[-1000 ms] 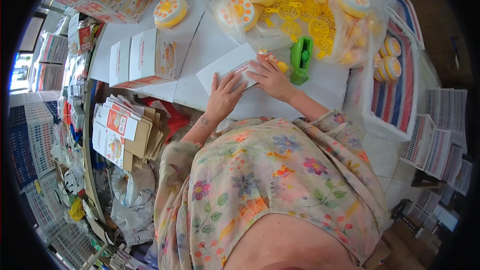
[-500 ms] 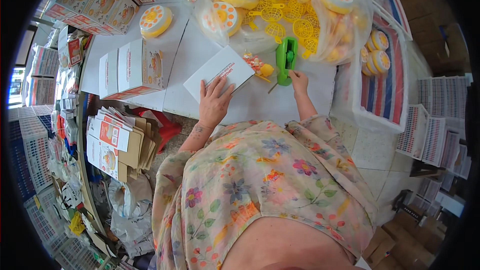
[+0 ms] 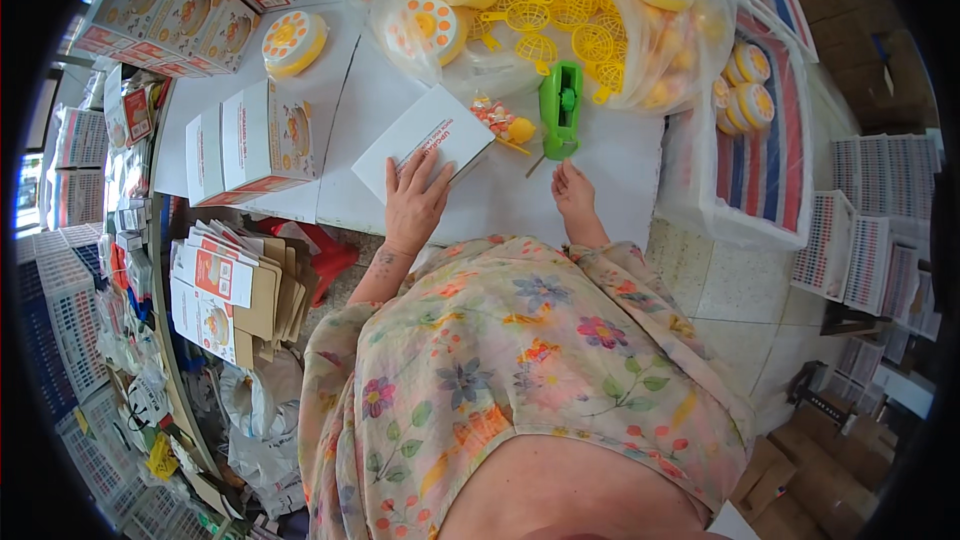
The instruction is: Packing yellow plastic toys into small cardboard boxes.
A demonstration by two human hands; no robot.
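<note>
A white carton (image 3: pixel 425 145) lies slanted on the table, and my left hand (image 3: pixel 415 198) rests on it, fingers spread flat over its near side. Just in front of a green tape dispenser (image 3: pixel 561 112), my right hand (image 3: pixel 574 196) has its thumb and fingertips pinched together. Whatever is between them is too small or clear to make out. Between the carton and the dispenser lies a small clear bag of orange and white pieces (image 3: pixel 497 118), with a yellow piece (image 3: pixel 520 130) beside it.
Printed cartons (image 3: pixel 262 145) stand on the left, with taller stacks (image 3: pixel 165 15) behind. A yellow-and-white round device (image 3: pixel 294 43) sits nearby. At the back are yellow strainers (image 3: pixel 527 17) in a plastic bag. A striped-lined bin (image 3: pixel 755 165) stands right; flattened cartons (image 3: pixel 250 285) are below left.
My right hand has drawn back from the dispenser's front end toward my body, still pinched. My left hand stays on the carton. The whole view has shifted slightly.
</note>
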